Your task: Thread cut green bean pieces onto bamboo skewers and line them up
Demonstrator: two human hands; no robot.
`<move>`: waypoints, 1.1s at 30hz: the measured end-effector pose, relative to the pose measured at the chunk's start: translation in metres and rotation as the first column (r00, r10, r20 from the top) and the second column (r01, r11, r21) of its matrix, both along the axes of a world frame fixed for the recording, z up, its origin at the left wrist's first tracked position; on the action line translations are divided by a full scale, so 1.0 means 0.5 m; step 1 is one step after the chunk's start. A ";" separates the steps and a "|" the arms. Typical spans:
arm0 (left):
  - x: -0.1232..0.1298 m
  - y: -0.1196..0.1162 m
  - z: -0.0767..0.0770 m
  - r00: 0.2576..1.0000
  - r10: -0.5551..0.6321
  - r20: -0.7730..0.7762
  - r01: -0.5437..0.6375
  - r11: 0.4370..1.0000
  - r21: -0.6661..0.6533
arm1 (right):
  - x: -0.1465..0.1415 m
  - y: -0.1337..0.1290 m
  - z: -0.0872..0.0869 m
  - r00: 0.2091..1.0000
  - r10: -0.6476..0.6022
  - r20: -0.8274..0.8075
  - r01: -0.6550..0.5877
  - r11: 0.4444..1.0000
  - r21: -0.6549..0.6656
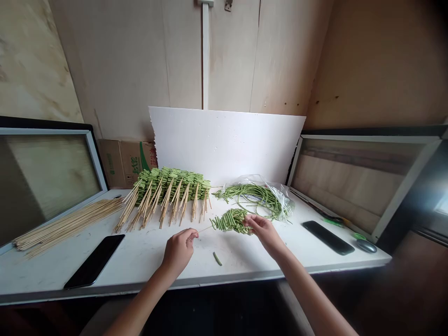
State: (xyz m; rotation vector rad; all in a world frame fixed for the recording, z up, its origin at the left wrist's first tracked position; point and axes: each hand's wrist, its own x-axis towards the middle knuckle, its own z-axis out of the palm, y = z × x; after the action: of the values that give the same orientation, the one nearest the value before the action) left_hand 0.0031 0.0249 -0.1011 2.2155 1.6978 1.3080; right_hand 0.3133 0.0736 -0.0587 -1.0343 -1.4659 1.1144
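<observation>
My left hand (180, 247) pinches the bare end of a thin wooden skewer (205, 229), pointing to the right. Short cut pieces of green bean (224, 220) sit side by side across its far part, beside a small pile of loose cut pieces (241, 215). At the right edge of that pile is my right hand (262, 229), its thumb and fingers closed together; what is between the fingertips cannot be made out. One loose bean piece (217, 258) lies on the table in front of the hands.
Filled bean skewers (171, 184) are stacked at the back left. Bare skewers (66, 224) lie further left. Long uncut beans (262, 193) spill from a plastic bag. Two black phones (96, 260) (328, 237) and a mouse (366, 246) rest on the white table (157, 282). A white board (227, 144) stands behind.
</observation>
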 end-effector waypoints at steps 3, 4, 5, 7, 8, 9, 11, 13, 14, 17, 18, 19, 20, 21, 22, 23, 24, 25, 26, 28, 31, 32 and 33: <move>0.004 -0.003 -0.003 0.999 -0.037 -0.001 0.037 0.999 0.005 | 0.001 0.003 0.002 0.962 0.054 -0.268 -0.073 0.995 -0.063; 0.006 -0.005 -0.003 0.999 -0.043 -0.001 0.043 0.999 0.008 | -0.001 0.003 0.002 0.941 0.073 -0.330 -0.102 0.992 -0.074; 0.006 -0.006 -0.003 0.999 -0.048 -0.002 0.048 0.999 0.011 | -0.003 0.003 0.002 0.923 0.086 -0.376 -0.126 0.989 -0.082; 0.008 -0.008 -0.001 0.998 -0.057 -0.003 0.057 0.998 0.016 | -0.007 0.002 0.001 0.898 0.097 -0.430 -0.151 0.984 -0.093; 0.008 -0.008 0.000 0.998 -0.060 -0.004 0.060 0.998 0.016 | -0.009 0.001 -0.001 0.891 0.097 -0.444 -0.155 0.983 -0.097; 0.009 -0.008 0.001 0.998 -0.062 -0.005 0.062 0.998 0.016 | -0.010 0.001 -0.002 0.886 0.096 -0.454 -0.157 0.983 -0.098; 0.010 -0.009 0.003 0.998 -0.062 -0.004 0.062 0.998 0.017 | -0.012 0.000 -0.004 0.883 0.098 -0.460 -0.160 0.982 -0.099; 0.012 -0.010 0.004 0.998 -0.060 -0.002 0.060 0.998 0.019 | -0.013 -0.002 -0.004 0.888 0.094 -0.450 -0.155 0.983 -0.101; 0.012 -0.011 0.004 0.998 -0.057 -0.002 0.057 0.998 0.018 | -0.014 -0.004 -0.003 0.896 0.093 -0.434 -0.150 0.984 -0.100; 0.013 -0.012 0.002 0.999 -0.047 -0.004 0.047 0.999 0.007 | -0.018 -0.011 0.001 0.943 0.079 -0.324 -0.111 0.990 -0.082; 0.013 -0.012 0.002 0.999 -0.045 -0.005 0.045 0.999 0.004 | -0.019 -0.013 0.003 0.958 0.069 -0.277 -0.092 0.993 -0.073; 0.013 -0.011 0.002 0.999 -0.045 -0.006 0.045 0.999 0.003 | -0.020 -0.015 0.004 0.971 0.058 -0.233 -0.075 0.995 -0.063; 0.013 -0.011 0.002 0.999 -0.047 -0.006 0.047 0.999 0.003 | -0.021 -0.016 0.004 0.979 0.048 -0.200 -0.060 0.997 -0.054; 0.013 -0.010 0.002 0.999 -0.047 -0.006 0.047 0.999 0.004 | -0.021 -0.016 0.005 0.983 0.042 -0.179 -0.051 0.998 -0.047; 0.013 -0.010 0.002 0.999 -0.048 -0.005 0.048 0.999 0.004 | -0.021 -0.017 0.005 0.985 0.038 -0.168 -0.046 0.998 -0.043; 0.013 -0.010 0.003 0.999 -0.048 -0.006 0.048 0.999 0.004 | -0.021 -0.017 0.005 0.985 0.036 -0.167 -0.044 0.998 -0.042; 0.013 -0.010 0.003 0.999 -0.046 -0.007 0.047 0.999 0.003 | -0.021 -0.017 0.005 0.984 0.038 -0.173 -0.046 0.998 -0.043; 0.013 -0.010 0.004 0.999 -0.045 -0.008 0.045 0.999 0.002 | -0.020 -0.017 0.005 0.981 0.043 -0.188 -0.053 0.997 -0.047; 0.013 -0.010 0.004 0.999 -0.045 -0.011 0.045 0.999 0.002 | -0.020 -0.018 0.006 0.976 0.052 -0.209 -0.064 0.997 -0.053; 0.013 -0.011 0.004 0.999 -0.047 -0.016 0.047 0.999 0.003 | -0.020 -0.019 0.008 0.964 0.075 -0.257 -0.095 0.993 -0.064; 0.011 -0.011 0.000 0.999 -0.047 -0.025 0.047 0.999 0.004 | -0.020 -0.018 0.007 0.950 0.087 -0.299 -0.114 0.991 -0.073; 0.010 -0.010 -0.001 0.998 -0.046 -0.031 0.046 0.999 0.005 | -0.020 -0.017 0.006 0.950 0.083 -0.302 -0.109 0.991 -0.072; 0.010 -0.009 -0.003 0.998 -0.044 -0.036 0.044 0.999 0.006 | -0.019 -0.015 0.004 0.950 0.078 -0.303 -0.103 0.992 -0.069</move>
State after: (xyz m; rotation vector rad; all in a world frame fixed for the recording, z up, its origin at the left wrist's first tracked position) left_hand 0.0080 0.0203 -0.1024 2.2802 1.6489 1.2741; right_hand 0.3036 0.0660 -0.0566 -0.8185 -1.2410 1.3454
